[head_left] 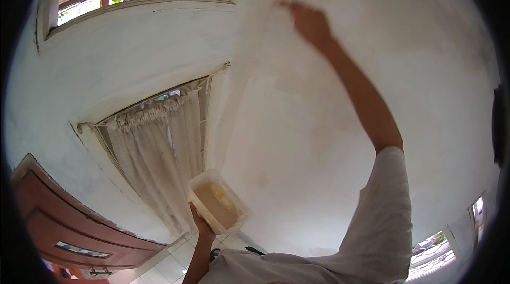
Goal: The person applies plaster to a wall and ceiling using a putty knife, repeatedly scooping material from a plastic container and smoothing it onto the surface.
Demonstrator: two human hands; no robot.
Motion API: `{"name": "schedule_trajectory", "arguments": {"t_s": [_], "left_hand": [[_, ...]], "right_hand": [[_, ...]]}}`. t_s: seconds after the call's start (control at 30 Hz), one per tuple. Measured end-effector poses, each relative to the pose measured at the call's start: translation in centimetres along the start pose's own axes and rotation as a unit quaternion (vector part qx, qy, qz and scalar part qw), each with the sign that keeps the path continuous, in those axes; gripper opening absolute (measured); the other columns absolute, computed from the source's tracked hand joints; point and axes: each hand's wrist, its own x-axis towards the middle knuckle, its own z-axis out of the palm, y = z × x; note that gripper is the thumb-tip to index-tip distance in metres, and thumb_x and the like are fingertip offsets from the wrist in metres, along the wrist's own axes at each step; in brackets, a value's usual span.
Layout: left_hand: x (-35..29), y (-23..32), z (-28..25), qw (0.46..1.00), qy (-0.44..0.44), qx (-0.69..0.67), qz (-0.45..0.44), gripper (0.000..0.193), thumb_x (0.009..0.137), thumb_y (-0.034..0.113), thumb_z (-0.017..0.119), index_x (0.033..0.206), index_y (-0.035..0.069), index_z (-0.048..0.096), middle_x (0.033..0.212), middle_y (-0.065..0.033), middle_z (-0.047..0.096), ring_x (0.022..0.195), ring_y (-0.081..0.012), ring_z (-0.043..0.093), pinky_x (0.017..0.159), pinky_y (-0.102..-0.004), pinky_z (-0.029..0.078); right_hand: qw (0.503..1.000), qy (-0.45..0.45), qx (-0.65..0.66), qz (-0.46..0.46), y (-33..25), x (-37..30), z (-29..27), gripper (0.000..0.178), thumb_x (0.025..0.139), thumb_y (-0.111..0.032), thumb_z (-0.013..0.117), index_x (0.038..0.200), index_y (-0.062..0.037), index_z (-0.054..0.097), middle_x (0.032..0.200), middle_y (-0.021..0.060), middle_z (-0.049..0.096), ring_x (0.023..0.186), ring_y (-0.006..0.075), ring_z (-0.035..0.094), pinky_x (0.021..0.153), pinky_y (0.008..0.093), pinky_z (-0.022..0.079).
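My left hand point(203, 224) grips a rectangular translucent plastic container point(241, 220) by its near-left side, low in the view and in front of the curtain. Murky tan liquid lies in it, with yellowish residue along the inner walls. My right arm is stretched high up to the pale wall point(297, 124). At its end my right hand point(312, 24) is near the wall's corner with the window side, smeared by motion. Something dark juts out to the left of its fingers, too blurred to tell whether it is a finger or a held thing. Damp-looking darker patches mark the wall around that hand.
A long window opening point(143, 0) sits high on the left wall. Below it hangs a beige curtain point(164, 151) over a second window. A reddish-brown door point(69, 220) stands at lower left, above the tiled floor point(170, 268). Another window point(433, 255) with a grille shows at lower right.
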Motion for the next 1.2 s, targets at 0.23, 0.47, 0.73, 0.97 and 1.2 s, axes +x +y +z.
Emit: {"name": "schedule_trajectory", "arguments": {"t_s": [0.23,0.47,0.73,0.97,1.2], "left_hand": [[0.2,-1.8,-1.0,1.000,-0.007,0.017,-0.008,0.078,0.097,0.073,0.039,0.148,0.014,0.043,0.136,-0.0088,0.057,0.121,-0.0264,0.059,0.101,-0.0416,0.051],[-1.3,-1.6,0.1,1.000,-0.007,0.026,0.007,0.077,0.099,0.071,0.038,0.151,0.014,0.040,0.140,-0.0078,0.054,0.126,-0.0254,0.055,0.104,-0.0401,0.048],[-1.1,-1.3,-1.8,0.999,-0.030,0.006,0.016,0.079,0.098,0.071,0.038,0.153,0.015,0.037,0.147,-0.0072,0.050,0.131,-0.0270,0.052,0.109,-0.0415,0.046],[-2.6,-1.6,1.5,0.998,-0.032,0.060,0.009,0.072,0.101,0.066,0.036,0.154,0.017,0.036,0.146,-0.0068,0.052,0.130,-0.0256,0.054,0.108,-0.0464,0.048],[-2.2,-4.9,0.3,0.993,0.018,0.079,-0.080,0.075,0.100,0.069,0.038,0.147,0.011,0.045,0.133,-0.0109,0.060,0.118,-0.0250,0.061,0.099,-0.0402,0.053]], "right_hand": [[0.948,0.137,-0.288,-0.013,5.2,1.2,2.5,0.033,0.099,-0.019,0.051,0.128,-0.0064,0.061,0.108,0.0137,0.069,0.095,0.0334,0.067,0.074,0.0483,0.056],[0.981,-0.115,-0.059,-0.146,-17.4,-24.2,11.4,0.036,0.097,-0.014,0.054,0.128,0.0031,0.060,0.108,0.0273,0.069,0.097,0.0389,0.070,0.086,0.0522,0.056],[0.750,-0.113,0.528,0.382,-25.5,-30.8,1.9,0.023,0.103,-0.019,0.054,0.108,0.0027,0.059,0.074,0.0037,0.061,0.069,0.0198,0.059,0.061,0.0329,0.043],[0.512,-0.076,0.662,0.542,-28.6,-35.4,-10.8,0.027,0.103,-0.025,0.060,0.098,0.0023,0.059,0.072,-0.0027,0.047,0.068,0.0052,0.039,0.061,0.0228,0.036],[0.601,-0.355,0.601,0.391,-29.4,-39.1,-16.2,0.021,0.096,-0.014,0.064,0.107,0.0033,0.062,0.072,0.0176,0.067,0.058,0.0266,0.064,0.058,0.0348,0.048]]}}
